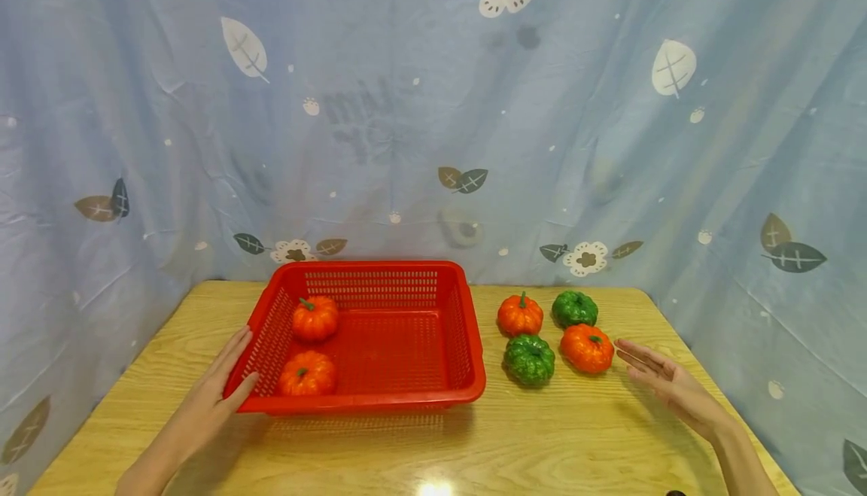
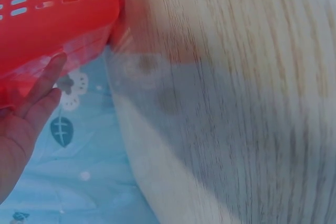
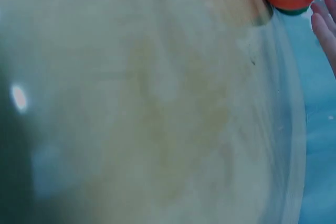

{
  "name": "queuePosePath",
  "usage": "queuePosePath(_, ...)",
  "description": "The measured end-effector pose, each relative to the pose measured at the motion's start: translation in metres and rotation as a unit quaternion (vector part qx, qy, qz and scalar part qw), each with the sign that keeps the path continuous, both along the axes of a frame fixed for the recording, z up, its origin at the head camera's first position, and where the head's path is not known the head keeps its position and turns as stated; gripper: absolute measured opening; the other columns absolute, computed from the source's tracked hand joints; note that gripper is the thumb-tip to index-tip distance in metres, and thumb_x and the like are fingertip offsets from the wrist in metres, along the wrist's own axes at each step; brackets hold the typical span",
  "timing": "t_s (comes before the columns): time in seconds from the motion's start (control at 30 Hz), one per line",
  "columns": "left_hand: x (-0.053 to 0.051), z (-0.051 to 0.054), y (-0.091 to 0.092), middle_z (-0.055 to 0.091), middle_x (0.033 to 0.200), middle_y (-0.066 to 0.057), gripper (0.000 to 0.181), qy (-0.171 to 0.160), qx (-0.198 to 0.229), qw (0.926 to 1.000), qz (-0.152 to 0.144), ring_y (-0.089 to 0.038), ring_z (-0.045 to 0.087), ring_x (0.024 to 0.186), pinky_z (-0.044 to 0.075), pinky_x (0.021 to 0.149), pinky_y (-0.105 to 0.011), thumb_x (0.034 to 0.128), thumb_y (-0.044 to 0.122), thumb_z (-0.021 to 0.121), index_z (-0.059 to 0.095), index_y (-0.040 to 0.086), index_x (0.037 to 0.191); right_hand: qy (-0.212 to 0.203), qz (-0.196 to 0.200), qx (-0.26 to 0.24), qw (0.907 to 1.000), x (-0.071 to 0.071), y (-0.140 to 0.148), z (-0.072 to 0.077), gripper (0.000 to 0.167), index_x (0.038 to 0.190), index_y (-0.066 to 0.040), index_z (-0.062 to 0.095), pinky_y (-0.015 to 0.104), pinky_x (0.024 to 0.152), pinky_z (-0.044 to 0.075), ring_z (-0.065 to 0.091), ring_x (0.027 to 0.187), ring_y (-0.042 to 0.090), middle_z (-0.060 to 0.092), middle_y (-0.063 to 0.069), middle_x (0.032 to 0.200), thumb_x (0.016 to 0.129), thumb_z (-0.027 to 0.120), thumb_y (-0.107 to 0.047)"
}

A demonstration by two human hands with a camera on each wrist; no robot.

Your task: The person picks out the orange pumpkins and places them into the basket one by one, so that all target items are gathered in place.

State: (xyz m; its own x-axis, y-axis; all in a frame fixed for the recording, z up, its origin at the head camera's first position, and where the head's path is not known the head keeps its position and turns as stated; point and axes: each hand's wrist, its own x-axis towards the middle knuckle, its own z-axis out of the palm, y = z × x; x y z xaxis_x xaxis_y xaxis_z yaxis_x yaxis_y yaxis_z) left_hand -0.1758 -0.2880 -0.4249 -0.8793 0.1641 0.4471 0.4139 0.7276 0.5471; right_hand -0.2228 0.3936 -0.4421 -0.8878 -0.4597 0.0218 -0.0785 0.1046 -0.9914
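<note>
A red plastic basket (image 1: 366, 404) stands on the left half of the table, with two orange pumpkins (image 1: 315, 319) (image 1: 308, 374) inside along its left side. My left hand (image 1: 210, 398) rests against the basket's left rim, fingers straight; the left wrist view shows the hand (image 2: 26, 124) beside the basket wall (image 2: 52, 30). On the right, my right hand (image 1: 677, 391) is held with extended fingers just right of an orange pumpkin (image 1: 586, 348). Beside that pumpkin are a green one (image 1: 574, 308), another green one (image 1: 529, 360) and an orange one (image 1: 520, 315).
A wooden table (image 1: 528, 443) carries everything. Behind it and at both sides hangs a blue curtain (image 1: 379, 120) with leaf and flower prints. A small dark object (image 1: 676, 493) shows at the bottom edge on the right.
</note>
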Motion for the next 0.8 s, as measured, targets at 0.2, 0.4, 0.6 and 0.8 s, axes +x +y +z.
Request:
queuePosePath(0.2, 0.000, 0.000, 0.000, 0.027, 0.152, -0.022, 0.063, 0.009, -0.001, 1.0000, 0.002, 0.017, 0.009, 0.129, 0.009, 0.094, 0.001, 0.0938, 0.010, 0.060, 0.030, -0.002, 0.148, 0.020, 0.031, -0.015, 0.9992, -0.026, 0.005, -0.005, 0.062, 0.151, 0.003, 0.000, 0.016, 0.097, 0.039, 0.031, 0.130, -0.010, 0.031, -0.021, 0.147, 0.101, 0.036, 0.003)
queuePosePath(0.4, 0.003, 0.002, 0.000, 0.021, 0.155, -0.020, 0.064, -0.026, 0.009, 0.9996, 0.006, -0.009, 0.014, 0.139, 0.007, 0.093, 0.000, 0.0972, 0.016, 0.056, 0.024, 0.002, 0.151, -0.002, 0.100, -0.071, 0.9925, -0.052, 0.003, -0.007, 0.064, 0.151, 0.001, -0.004, 0.018, 0.100, 0.037, 0.030, 0.132, -0.008, 0.031, -0.022, 0.149, 0.100, 0.032, 0.008)
queuePosePath(0.6, 0.003, 0.002, 0.002, 0.022, 0.155, -0.019, 0.065, -0.036, 0.013, 0.9993, 0.004, -0.016, 0.017, 0.141, 0.007, 0.095, -0.002, 0.0974, 0.018, 0.056, 0.023, 0.003, 0.152, -0.048, 0.153, -0.070, 0.9845, -0.065, 0.003, -0.009, 0.062, 0.152, -0.004, -0.006, 0.019, 0.100, 0.036, 0.028, 0.132, -0.011, 0.028, -0.024, 0.151, 0.102, 0.029, 0.005)
queuePosePath(0.8, 0.004, 0.004, 0.001, 0.020, 0.156, -0.019, 0.065, -0.047, 0.019, 0.9987, 0.007, -0.022, 0.017, 0.141, 0.006, 0.097, -0.005, 0.0978, 0.019, 0.055, 0.023, 0.004, 0.152, -0.060, 0.208, -0.098, 0.9712, -0.070, 0.006, -0.010, 0.059, 0.153, -0.008, -0.004, 0.025, 0.104, 0.035, 0.032, 0.134, -0.002, 0.029, -0.015, 0.153, 0.102, 0.022, 0.005)
